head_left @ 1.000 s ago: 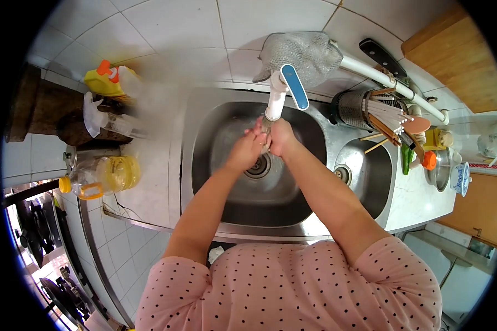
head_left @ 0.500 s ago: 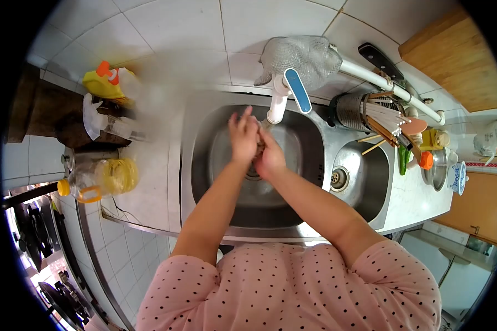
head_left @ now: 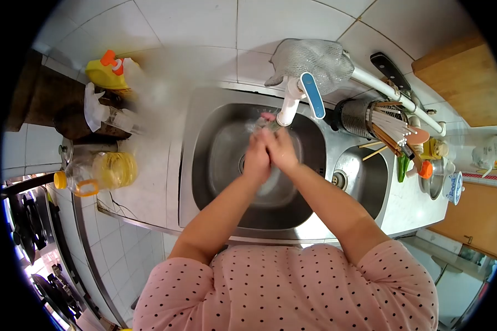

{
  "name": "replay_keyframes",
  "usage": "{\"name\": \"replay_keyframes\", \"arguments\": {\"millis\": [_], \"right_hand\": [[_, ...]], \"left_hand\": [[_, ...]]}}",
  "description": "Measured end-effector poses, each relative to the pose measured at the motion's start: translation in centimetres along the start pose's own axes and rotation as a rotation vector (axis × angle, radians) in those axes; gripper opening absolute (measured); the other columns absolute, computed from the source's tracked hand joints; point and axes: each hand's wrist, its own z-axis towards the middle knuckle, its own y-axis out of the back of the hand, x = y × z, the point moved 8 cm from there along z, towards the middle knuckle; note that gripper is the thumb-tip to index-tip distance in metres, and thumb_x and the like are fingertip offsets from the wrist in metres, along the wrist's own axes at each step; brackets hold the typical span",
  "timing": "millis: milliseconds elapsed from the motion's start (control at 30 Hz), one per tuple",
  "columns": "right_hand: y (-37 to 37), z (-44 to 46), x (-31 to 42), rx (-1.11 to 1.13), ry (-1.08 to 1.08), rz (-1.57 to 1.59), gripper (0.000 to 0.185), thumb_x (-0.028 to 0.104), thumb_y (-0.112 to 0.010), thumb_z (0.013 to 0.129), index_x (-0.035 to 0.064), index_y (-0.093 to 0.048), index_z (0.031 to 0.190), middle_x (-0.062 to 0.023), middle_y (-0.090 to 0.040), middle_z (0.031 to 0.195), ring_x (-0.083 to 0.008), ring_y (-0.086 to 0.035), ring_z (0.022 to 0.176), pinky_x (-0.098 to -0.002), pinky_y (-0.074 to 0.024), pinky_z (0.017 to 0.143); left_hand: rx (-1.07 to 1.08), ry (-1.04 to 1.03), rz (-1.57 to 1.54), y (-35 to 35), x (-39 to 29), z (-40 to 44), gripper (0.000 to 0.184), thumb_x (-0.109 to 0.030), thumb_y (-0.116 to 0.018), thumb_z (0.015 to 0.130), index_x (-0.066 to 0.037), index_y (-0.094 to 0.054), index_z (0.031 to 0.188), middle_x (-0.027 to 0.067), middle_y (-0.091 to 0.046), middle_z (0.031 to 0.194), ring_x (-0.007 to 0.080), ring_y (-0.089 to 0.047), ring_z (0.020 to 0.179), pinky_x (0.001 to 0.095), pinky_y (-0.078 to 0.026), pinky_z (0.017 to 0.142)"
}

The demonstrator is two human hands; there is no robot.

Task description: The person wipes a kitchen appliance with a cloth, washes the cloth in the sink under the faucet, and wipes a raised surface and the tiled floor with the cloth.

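My left hand (head_left: 257, 159) and my right hand (head_left: 282, 150) are pressed against each other under the faucet (head_left: 288, 110), over the large steel sink basin (head_left: 221, 149). Water splashes around the fingertips just below the spout. The fingers overlap and are blurred, so I cannot make out whether they are closed or if anything lies between them. The faucet is white, with a blue-topped lever (head_left: 312, 96) raised to the right.
A mesh cloth (head_left: 309, 62) hangs behind the faucet. On the right are a smaller basin (head_left: 364, 171), a chopstick holder (head_left: 356, 117) and a wall-hung knife (head_left: 390, 70). Left on the counter stand an oil bottle (head_left: 102, 172) and spray bottles (head_left: 113, 117).
Both hands have moved forward and slightly right, closer beneath the spout. The left fingers, spread before, now lie against the right hand. The view has shifted a little.
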Motion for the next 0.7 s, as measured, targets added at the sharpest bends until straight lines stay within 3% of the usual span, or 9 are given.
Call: {"name": "replay_keyframes", "arguments": {"millis": [67, 100, 200, 233, 300, 367, 433, 533, 700], "right_hand": [[-0.7, -1.1, 1.1, 0.109, 0.436, -0.603, 0.065, 0.021, -0.066, 0.088, 0.0025, -0.036, 0.143, -0.0116, -0.05, 0.136, -0.0248, -0.049, 0.125, -0.0388, -0.0398, 0.103], [-0.5, -0.8, 1.0, 0.211, 0.337, -0.572, 0.072, 0.021, -0.073, 0.083, 0.0024, -0.037, 0.143, -0.0109, -0.05, 0.137, -0.0228, -0.048, 0.125, -0.0373, -0.0401, 0.103], [-0.2, 0.2, 0.2, 0.26, 0.28, -0.031, 0.072, 0.02, -0.076, 0.082, 0.0026, -0.04, 0.141, -0.0103, -0.049, 0.138, -0.0226, -0.048, 0.126, -0.038, -0.0396, 0.103], [-0.5, 0.4, -0.9, 0.203, 0.144, 0.212, 0.064, 0.017, -0.077, 0.081, 0.0028, -0.047, 0.135, -0.0094, -0.056, 0.129, -0.0215, -0.054, 0.119, -0.0354, -0.0433, 0.099], [-0.4, 0.8, -1.5, 0.074, 0.01, 0.22, 0.054, 0.017, -0.076, 0.083, 0.0018, -0.052, 0.129, -0.0091, -0.06, 0.119, -0.0203, -0.058, 0.11, -0.0331, -0.0461, 0.094], [-0.2, 0.8, -2.3, -0.092, -0.068, 0.31, 0.04, 0.016, -0.071, 0.086, 0.001, -0.055, 0.12, -0.0092, -0.063, 0.109, -0.0196, -0.061, 0.099, -0.0321, -0.0487, 0.087], [-0.1, 1.1, -3.1, -0.284, -0.087, 0.483, 0.023, 0.012, -0.063, 0.09, 0.0003, -0.059, 0.109, -0.0098, -0.065, 0.097, -0.0193, -0.063, 0.088, -0.0326, -0.0511, 0.08], [-0.4, 1.3, -5.1, -0.354, -0.448, 0.702, 0.012, 0.016, -0.059, 0.096, 0.006, -0.053, 0.097, -0.003, -0.056, 0.081, -0.0189, -0.055, 0.073, -0.0386, -0.0504, 0.072], [-0.3, 1.6, -5.6, -0.333, -0.549, 0.72, 0.023, 0.02, -0.045, 0.099, 0.0054, -0.049, 0.082, -0.0089, -0.052, 0.068, -0.0259, -0.056, 0.067, -0.0414, -0.0514, 0.07]], "left_hand": [[0.089, 0.34, -0.24, -0.4, -0.7, 1.3, 0.045, -0.047, -0.039, 0.103, -0.01, -0.051, 0.126, 0.0065, -0.06, 0.115, 0.0215, -0.059, 0.108, 0.0363, -0.046, 0.096], [0.226, 0.341, -0.215, -0.7, -0.9, 2.0, 0.047, -0.05, -0.037, 0.103, -0.012, -0.053, 0.124, 0.0072, -0.061, 0.115, 0.022, -0.06, 0.107, 0.0389, -0.046, 0.097], [0.113, 0.233, -0.147, 0.2, 0.1, 2.7, 0.044, -0.048, -0.039, 0.102, -0.011, -0.054, 0.121, 0.0062, -0.062, 0.11, 0.0223, -0.062, 0.1, 0.0373, -0.049, 0.087], [0.074, 0.201, -0.122, 0.0, 0.3, 2.5, 0.043, -0.047, -0.04, 0.102, -0.011, -0.055, 0.12, 0.0059, -0.063, 0.108, 0.0225, -0.063, 0.097, 0.0368, -0.05, 0.084], [0.003, 0.132, -0.07, 0.0, 0.2, 2.5, 0.042, -0.045, -0.041, 0.102, -0.01, -0.056, 0.119, 0.0052, -0.064, 0.105, 0.0227, -0.064, 0.093, 0.0357, -0.052, 0.078], [-0.058, -0.38, 0.61, -0.2, -3.2, 2.2, 0.043, -0.043, -0.042, 0.102, -0.006, -0.059, 0.117, 0.0138, -0.066, 0.107, 0.0312, -0.064, 0.096, 0.0401, -0.052, 0.078], [-0.05, -0.528, 0.942, -0.9, -4.3, 2.0, 0.043, -0.041, -0.043, 0.101, -0.003, -0.062, 0.112, 0.0216, -0.066, 0.107, 0.0389, -0.064, 0.096, 0.0447, -0.052, 0.079], [0.057, -0.347, 1.021, -0.2, -3.9, 2.5, 0.043, -0.037, -0.045, 0.099, 0.0, -0.066, 0.102, 0.0286, -0.065, 0.101, 0.0459, -0.062, 0.094, 0.0507, -0.051, 0.079], [0.237, -0.506, 1.395, -1.0, -4.2, 1.1, 0.034, -0.029, -0.049, 0.096, 0.001, -0.065, 0.095, 0.0273, -0.063, 0.079, 0.0499, -0.06, 0.074, 0.0551, -0.049, 0.065]]}}
